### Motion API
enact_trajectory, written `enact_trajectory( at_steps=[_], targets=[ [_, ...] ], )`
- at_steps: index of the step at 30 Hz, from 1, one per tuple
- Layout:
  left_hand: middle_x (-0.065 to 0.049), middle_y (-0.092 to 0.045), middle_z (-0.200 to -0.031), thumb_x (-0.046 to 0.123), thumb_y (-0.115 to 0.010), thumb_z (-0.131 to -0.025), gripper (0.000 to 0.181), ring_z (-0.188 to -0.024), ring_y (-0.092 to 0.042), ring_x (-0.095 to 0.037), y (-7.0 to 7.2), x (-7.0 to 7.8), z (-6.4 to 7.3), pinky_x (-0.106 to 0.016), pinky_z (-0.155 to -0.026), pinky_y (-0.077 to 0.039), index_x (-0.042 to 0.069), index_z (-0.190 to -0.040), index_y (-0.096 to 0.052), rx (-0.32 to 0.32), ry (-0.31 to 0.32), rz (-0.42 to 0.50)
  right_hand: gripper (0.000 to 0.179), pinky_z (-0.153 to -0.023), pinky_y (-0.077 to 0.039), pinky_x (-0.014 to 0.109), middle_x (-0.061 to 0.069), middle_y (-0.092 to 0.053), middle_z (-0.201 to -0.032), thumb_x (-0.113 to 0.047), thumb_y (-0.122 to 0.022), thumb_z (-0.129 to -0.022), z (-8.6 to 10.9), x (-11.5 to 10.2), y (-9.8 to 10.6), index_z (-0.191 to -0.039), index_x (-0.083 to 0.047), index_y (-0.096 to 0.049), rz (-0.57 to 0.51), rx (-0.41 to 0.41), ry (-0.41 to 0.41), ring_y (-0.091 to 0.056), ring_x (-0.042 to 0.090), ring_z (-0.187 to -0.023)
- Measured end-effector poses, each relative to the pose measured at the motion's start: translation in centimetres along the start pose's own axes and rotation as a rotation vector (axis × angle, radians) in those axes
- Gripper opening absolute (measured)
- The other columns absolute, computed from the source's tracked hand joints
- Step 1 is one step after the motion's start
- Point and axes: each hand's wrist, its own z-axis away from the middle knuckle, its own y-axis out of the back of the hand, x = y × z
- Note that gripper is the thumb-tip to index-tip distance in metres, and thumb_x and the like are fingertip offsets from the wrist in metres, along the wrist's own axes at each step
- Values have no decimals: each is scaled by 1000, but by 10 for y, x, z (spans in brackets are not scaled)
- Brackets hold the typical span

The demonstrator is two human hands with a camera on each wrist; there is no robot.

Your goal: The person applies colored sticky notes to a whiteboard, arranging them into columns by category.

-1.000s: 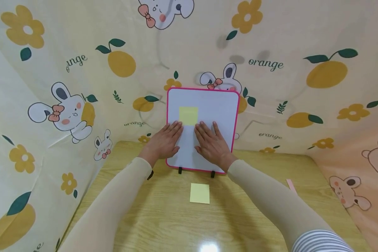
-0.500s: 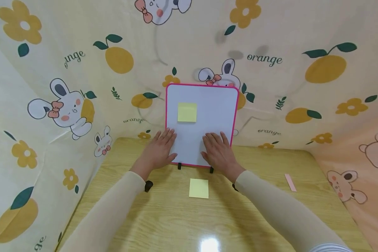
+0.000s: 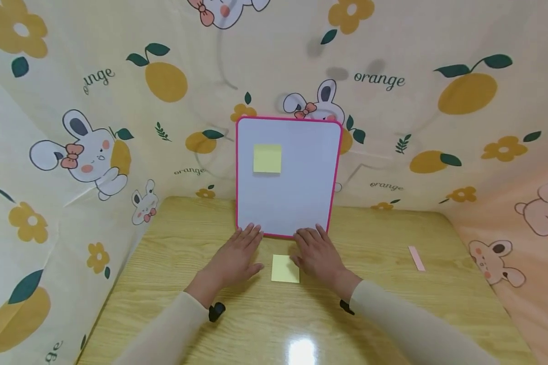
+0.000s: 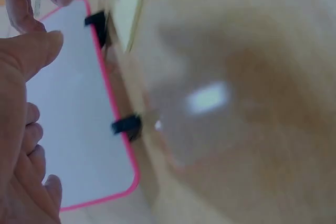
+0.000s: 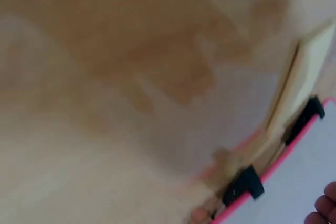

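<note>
A pink-edged whiteboard [image 3: 292, 187] stands upright near the back wall, on the black clip feet [image 4: 126, 125] seen in the wrist views. Stuck to its upper left is a yellow sticky note [image 3: 267, 158]. My left hand [image 3: 232, 258] is below the board's lower left edge, fingers extended. My right hand [image 3: 320, 257] is at the lower right, fingers extended too. Between them a pad of yellow sticky notes [image 3: 283, 269] lies on the table, partly behind the right thumb. Neither hand holds anything. Whether the fingertips touch the board is unclear.
A pink strip [image 3: 416, 258] lies on the wooden table [image 3: 383, 289] at the right. Cloth printed with rabbits and oranges [image 3: 467, 94] hangs at the back and both sides. Black straps [image 3: 216, 312] show at the wrists.
Both hands have slid down from beside the sticky note on the whiteboard to its bottom edge, uncovering the board. The note stays on it. The head view has shifted slightly.
</note>
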Motion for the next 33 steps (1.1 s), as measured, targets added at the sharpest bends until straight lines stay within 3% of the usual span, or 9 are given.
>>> enact_trajectory(
  at_steps=[5, 10, 22, 33],
  targets=[
    [-14, -23, -175, 52, -62, -104, 87, -165, -14, -30, -18, 14, 9, -48, -135, -16, 2, -166, -28, -65, -21, 48, 60, -120, -44, 57, 13, -67, -134, -44, -79, -93, 18, -12, -5, -132, -1, -66, -54, -35, 31, -60, 34, -128],
    [-12, -22, -176, 54, -64, -102, 89, -165, -11, -28, -27, 25, 16, -46, -135, -14, 4, -167, -28, -119, -27, 115, 58, -119, -45, 57, 10, -67, -133, -48, -77, -94, 30, -21, -8, -130, -3, -67, -62, -87, 58, -61, 30, -128],
    [-14, -23, -175, 62, -68, -95, 101, -164, -15, -30, -39, 34, 22, -47, -135, -17, 2, -166, -29, -130, -57, 133, 54, -122, -40, 60, 6, -66, -139, -48, -68, -101, 37, -30, -8, -134, -5, -65, -127, -205, 74, -57, 28, -136],
    [-15, -27, -174, 66, -72, -89, 107, -163, -19, -31, -44, 40, 19, -47, -134, -20, 1, -164, -33, -154, -78, 102, 52, -121, -41, 61, 6, -65, -144, -44, -63, -105, 48, -35, -10, -141, -7, -64, -134, -225, 98, -56, 28, -139]
  ],
)
